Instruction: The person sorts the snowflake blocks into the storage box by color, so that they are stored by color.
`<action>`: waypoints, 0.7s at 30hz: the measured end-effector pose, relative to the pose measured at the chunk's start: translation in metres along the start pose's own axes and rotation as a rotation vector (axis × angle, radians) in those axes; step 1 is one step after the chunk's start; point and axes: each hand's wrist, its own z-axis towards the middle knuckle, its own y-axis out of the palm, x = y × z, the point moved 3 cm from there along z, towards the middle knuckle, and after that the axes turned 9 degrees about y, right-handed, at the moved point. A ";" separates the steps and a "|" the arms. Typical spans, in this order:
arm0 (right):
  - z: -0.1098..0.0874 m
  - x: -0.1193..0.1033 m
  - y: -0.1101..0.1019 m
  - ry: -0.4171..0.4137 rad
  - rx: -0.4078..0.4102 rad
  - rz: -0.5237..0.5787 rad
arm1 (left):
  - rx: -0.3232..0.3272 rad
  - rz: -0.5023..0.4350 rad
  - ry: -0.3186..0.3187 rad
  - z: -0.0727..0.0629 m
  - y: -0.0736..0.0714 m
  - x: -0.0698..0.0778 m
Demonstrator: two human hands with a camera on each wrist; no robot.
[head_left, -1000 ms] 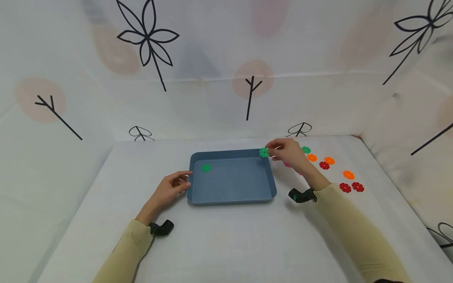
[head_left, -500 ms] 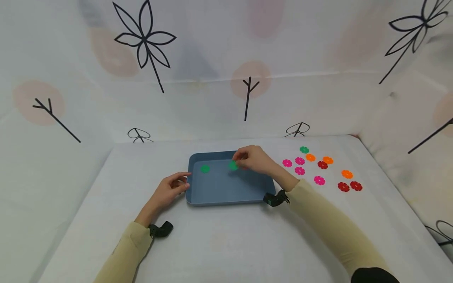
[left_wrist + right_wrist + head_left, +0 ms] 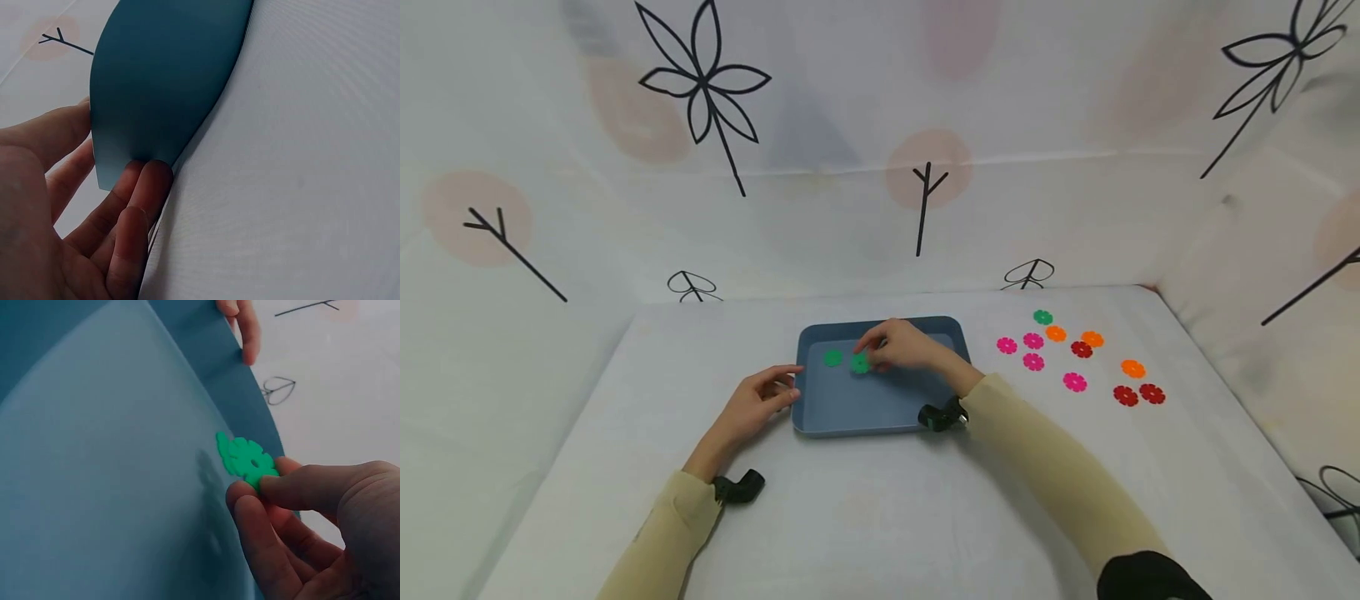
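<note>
Over the blue-grey tray (image 3: pixel 880 429), my right hand (image 3: pixel 898 346) pinches a green flower-shaped disc (image 3: pixel 860 364) between thumb and fingertips. The right wrist view shows the held disc (image 3: pixel 250 461) tilted, notched round its edge and with a slot at its centre. Just left of it, another green disc (image 3: pixel 832 357) lies flat in the tray; in the right wrist view it is partly behind the held one. My left hand (image 3: pixel 763 400) touches the tray's left side with relaxed fingers. Close up, its fingertips (image 3: pixel 153 181) rest against the outer wall (image 3: pixel 162 75).
To the tray's right, several flower-shaped discs lie loose on the white cloth: a green one (image 3: pixel 1042 317), pink ones (image 3: pixel 1033 362), orange ones (image 3: pixel 1133 368) and dark red ones (image 3: pixel 1125 396). A patterned fabric wall (image 3: pixel 820 225) closes off the back.
My right hand has carried the green disc leftward from the tray's far right corner to beside the other green disc. My left hand has stayed at the tray's left side.
</note>
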 end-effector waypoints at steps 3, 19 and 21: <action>0.007 0.002 0.005 0.012 -0.008 0.013 | -0.001 -0.002 0.003 0.000 0.000 0.001; 0.027 -0.003 0.032 -0.002 -0.081 0.029 | -0.006 -0.003 -0.005 0.000 0.000 0.002; 0.028 -0.003 0.034 0.005 -0.076 0.030 | -0.005 -0.003 -0.005 0.000 0.000 0.002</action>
